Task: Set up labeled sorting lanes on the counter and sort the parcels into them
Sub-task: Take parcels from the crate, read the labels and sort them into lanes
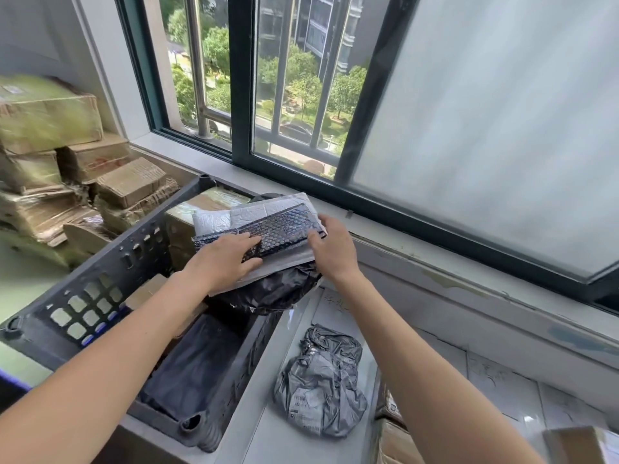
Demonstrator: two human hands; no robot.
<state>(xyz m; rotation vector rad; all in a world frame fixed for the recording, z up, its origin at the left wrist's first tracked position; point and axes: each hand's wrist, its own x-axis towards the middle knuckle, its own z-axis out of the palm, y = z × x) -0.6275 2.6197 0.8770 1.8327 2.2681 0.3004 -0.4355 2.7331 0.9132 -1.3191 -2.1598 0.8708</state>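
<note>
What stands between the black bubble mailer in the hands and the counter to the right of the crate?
Nothing visible blocks the way. The black bubble mailer, between the left hand and right hand, is over the crate. On the counter a grey bag parcel already lies, so the mailer probably has to go beside it.

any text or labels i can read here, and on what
Nothing here can be read.
Grey bag parcel: printed shipping label, too small and blurred.
Paper sheet on the counter: faint handwriting, illegible.
Cardboard box at far left: red print, blurred.
Black bubble mailer: no text shows.
</note>
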